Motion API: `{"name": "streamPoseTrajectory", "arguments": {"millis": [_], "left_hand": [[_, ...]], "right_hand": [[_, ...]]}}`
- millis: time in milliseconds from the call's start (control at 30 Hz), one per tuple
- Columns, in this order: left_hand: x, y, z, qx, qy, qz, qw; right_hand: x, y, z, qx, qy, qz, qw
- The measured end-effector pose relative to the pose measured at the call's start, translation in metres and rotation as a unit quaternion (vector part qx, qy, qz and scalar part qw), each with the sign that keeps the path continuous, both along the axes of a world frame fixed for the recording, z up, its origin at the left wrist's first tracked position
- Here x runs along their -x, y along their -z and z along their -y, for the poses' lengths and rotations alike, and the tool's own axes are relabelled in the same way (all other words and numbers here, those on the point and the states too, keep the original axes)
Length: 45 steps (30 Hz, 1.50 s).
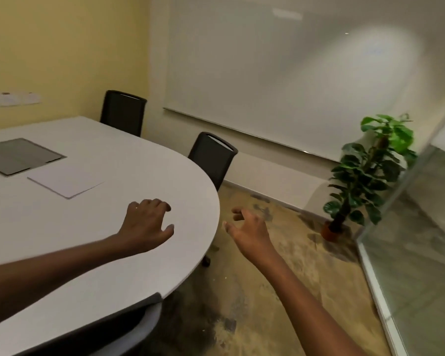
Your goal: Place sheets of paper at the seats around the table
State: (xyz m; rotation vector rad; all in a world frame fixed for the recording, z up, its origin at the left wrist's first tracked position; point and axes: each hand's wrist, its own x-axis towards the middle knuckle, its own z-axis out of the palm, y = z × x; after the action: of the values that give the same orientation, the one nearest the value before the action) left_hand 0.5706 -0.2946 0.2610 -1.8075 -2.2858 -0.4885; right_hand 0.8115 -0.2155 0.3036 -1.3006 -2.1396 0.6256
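Thin stack of paper (pixel 65 181) flat on the white tabletop (pixel 113 227), beside the grey inset panel (pixel 21 155), well short of the two black chairs (pixel 212 155). Likely light, floppy, slippery sheet on sheet; best pinched at a free corner or edge. Left hand (pixel 145 227) over the tabletop, right hand (pixel 249 229) past its rim, each grip released, empty.

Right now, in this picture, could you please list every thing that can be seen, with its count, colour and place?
table: one, white, rounded end, left half of view
paper stack: one, white, on the table beside the panel
inset panel: one, grey, in the tabletop, far left
chairs: two, black, at the far edge; second at the rounded end
whiteboard: one, white, back wall
potted plant: one, green, red-brown pot, on the floor at right
glass partition: one, right
left hand: empty, above the table
right hand: empty, above the floor
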Motion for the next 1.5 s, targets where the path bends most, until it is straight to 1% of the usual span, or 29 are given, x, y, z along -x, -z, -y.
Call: {"name": "streamPoseTrajectory", "arguments": {"millis": [67, 200, 400, 500, 700, 833, 967, 1100, 1267, 1367, 1433, 1500], "left_hand": [[-0.003, -0.002, -0.021, -0.007, -0.025, -0.014, 1.0], [-0.003, -0.003, -0.068, -0.01, -0.095, -0.009, 0.995], [0.021, 0.012, -0.139, -0.02, -0.173, -0.022, 0.984], [0.031, 0.014, -0.156, -0.019, -0.216, -0.003, 0.976], [0.067, 0.019, -0.175, -0.041, -0.277, -0.026, 0.96], [0.1, 0.022, -0.198, -0.046, -0.337, -0.022, 0.94], [0.144, 0.04, -0.23, -0.06, -0.396, -0.02, 0.916], [0.199, 0.063, -0.263, -0.059, -0.47, 0.011, 0.881], [0.267, 0.094, -0.286, -0.043, -0.536, 0.04, 0.842], [0.304, 0.116, -0.288, -0.016, -0.576, 0.061, 0.815], [0.33, 0.134, -0.281, 0.024, -0.6, 0.061, 0.797], [0.358, 0.149, -0.27, 0.071, -0.611, 0.068, 0.786]], "right_hand": [[0.001, 0.0, -0.033, -0.002, -0.031, 0.001, 1.0], [0.014, 0.005, -0.103, 0.001, -0.091, -0.003, 0.996], [0.064, 0.011, -0.212, -0.013, -0.195, -0.001, 0.981], [0.096, 0.012, -0.245, 0.0, -0.237, -0.003, 0.971], [0.177, 0.018, -0.288, 0.036, -0.331, 0.004, 0.943], [0.245, 0.027, -0.317, 0.036, -0.392, 0.017, 0.919], [0.325, 0.042, -0.354, 0.029, -0.441, 0.019, 0.897], [0.412, 0.065, -0.392, 0.043, -0.493, 0.025, 0.869], [0.505, 0.102, -0.412, 0.073, -0.532, 0.065, 0.841], [0.556, 0.125, -0.415, 0.061, -0.542, 0.096, 0.833], [0.591, 0.139, -0.413, 0.043, -0.544, 0.123, 0.829], [0.624, 0.154, -0.41, 0.049, -0.537, 0.138, 0.831]]}}
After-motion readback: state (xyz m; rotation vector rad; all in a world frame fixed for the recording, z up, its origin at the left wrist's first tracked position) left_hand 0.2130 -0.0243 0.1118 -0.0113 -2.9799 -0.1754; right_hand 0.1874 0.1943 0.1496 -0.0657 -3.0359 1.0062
